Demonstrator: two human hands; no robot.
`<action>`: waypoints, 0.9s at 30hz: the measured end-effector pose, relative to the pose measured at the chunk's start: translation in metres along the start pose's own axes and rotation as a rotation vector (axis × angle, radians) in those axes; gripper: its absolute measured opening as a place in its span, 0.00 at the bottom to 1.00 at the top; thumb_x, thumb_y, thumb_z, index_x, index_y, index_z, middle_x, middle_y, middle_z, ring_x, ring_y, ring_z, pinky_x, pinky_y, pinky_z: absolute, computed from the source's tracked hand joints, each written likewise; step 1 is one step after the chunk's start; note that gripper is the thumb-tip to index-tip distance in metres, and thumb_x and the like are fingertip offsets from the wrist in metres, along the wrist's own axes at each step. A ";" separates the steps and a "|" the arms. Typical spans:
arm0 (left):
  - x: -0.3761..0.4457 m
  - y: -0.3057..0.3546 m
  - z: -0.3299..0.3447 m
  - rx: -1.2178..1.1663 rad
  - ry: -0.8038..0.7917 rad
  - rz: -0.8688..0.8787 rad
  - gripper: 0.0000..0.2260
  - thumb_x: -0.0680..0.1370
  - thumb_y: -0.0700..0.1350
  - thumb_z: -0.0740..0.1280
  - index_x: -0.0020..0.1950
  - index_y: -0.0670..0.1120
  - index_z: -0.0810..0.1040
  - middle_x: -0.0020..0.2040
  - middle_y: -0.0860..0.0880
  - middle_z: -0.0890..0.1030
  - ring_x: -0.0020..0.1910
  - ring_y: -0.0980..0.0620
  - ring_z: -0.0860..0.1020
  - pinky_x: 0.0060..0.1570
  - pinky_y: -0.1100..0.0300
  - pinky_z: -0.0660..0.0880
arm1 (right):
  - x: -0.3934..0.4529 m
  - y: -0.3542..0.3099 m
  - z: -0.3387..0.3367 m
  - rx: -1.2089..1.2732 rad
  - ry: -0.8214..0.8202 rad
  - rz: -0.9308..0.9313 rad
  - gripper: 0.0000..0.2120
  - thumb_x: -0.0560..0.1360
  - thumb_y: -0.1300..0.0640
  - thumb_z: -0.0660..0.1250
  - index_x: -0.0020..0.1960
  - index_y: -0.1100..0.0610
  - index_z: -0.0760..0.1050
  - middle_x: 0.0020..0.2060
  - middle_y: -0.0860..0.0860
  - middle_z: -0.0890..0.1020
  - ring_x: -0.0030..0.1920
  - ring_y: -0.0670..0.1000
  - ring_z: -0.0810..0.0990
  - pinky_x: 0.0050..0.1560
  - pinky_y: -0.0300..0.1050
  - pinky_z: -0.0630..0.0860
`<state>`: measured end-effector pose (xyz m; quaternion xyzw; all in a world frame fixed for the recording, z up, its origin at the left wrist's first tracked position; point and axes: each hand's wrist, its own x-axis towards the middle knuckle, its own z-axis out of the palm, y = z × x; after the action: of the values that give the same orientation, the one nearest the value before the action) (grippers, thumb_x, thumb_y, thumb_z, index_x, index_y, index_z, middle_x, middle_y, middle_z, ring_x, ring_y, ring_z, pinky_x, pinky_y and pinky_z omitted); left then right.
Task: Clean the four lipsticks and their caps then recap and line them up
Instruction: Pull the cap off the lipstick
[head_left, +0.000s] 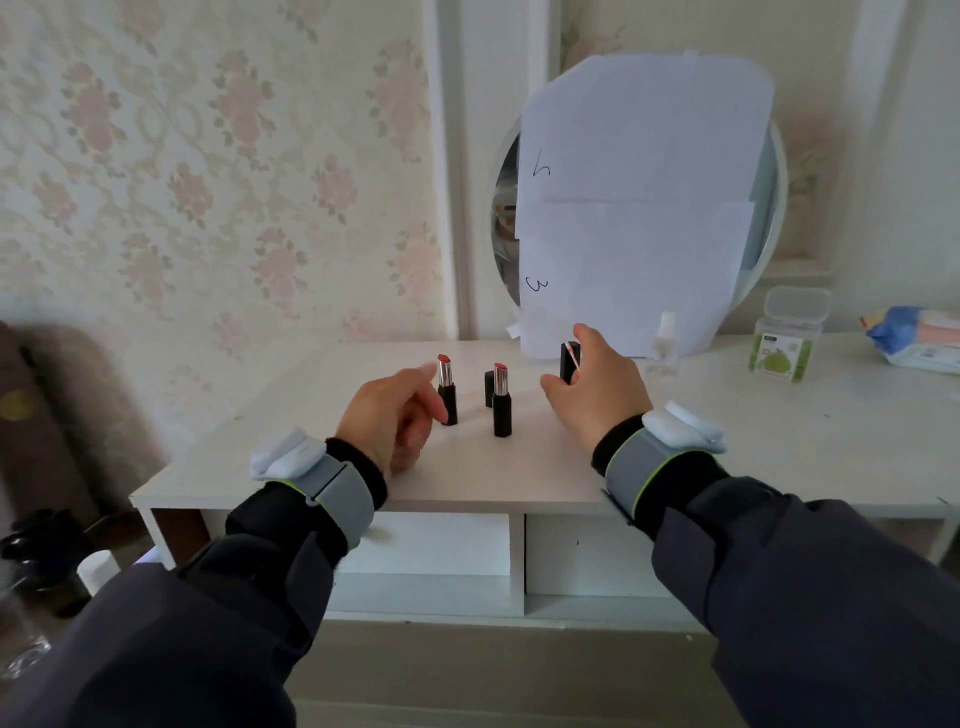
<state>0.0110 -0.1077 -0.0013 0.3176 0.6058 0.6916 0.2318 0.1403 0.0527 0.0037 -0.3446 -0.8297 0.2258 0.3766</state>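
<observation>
**Operator:** Right hand status, head view: fingers curled round a black cap, with a cotton swab pinched alongside it; the swab tip looks pink-stained. Hand and cap are above the table, behind the standing lipsticks.

**Checker:** Left hand?

**Operator:** Left hand is loosely curled and holds nothing that I can see. Its forefinger lies just beside, possibly touching, the left lipstick.

**Checker:** Task items?

**Operator:** Two uncapped lipsticks upright near the table's middle. The second lipstick stands right of the first, with a separate black piece just behind it. The remaining lipsticks and caps cannot be located.

**Checker:** Hazards?

**Operator:** Judgement only. Both lipsticks are tall and narrow; a sideways nudge from the left forefinger would likely topple one and smear the exposed bullet on the table. A stained swab could also transfer colour back into the cap.
</observation>
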 end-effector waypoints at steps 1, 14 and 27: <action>0.000 0.001 -0.002 -0.082 0.019 -0.001 0.24 0.80 0.55 0.59 0.27 0.44 0.73 0.19 0.48 0.60 0.19 0.54 0.53 0.24 0.69 0.50 | 0.001 -0.001 0.000 -0.006 -0.002 0.010 0.31 0.77 0.53 0.67 0.75 0.54 0.59 0.60 0.55 0.78 0.61 0.59 0.76 0.60 0.49 0.73; -0.001 0.001 -0.005 -0.230 0.046 0.021 0.32 0.80 0.66 0.51 0.30 0.41 0.71 0.19 0.49 0.57 0.19 0.53 0.52 0.23 0.67 0.49 | 0.007 0.002 0.005 -0.028 -0.001 0.075 0.30 0.77 0.50 0.66 0.74 0.56 0.59 0.63 0.57 0.77 0.63 0.60 0.75 0.60 0.50 0.72; 0.002 -0.002 -0.004 -0.092 0.046 0.024 0.22 0.80 0.46 0.58 0.26 0.43 0.72 0.18 0.49 0.59 0.17 0.53 0.54 0.22 0.69 0.53 | 0.008 0.008 0.010 0.008 0.038 0.038 0.13 0.78 0.49 0.63 0.57 0.56 0.73 0.49 0.56 0.81 0.50 0.58 0.78 0.47 0.46 0.72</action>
<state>0.0065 -0.1084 -0.0033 0.2979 0.5745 0.7287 0.2240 0.1323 0.0626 -0.0039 -0.3629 -0.8148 0.2295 0.3895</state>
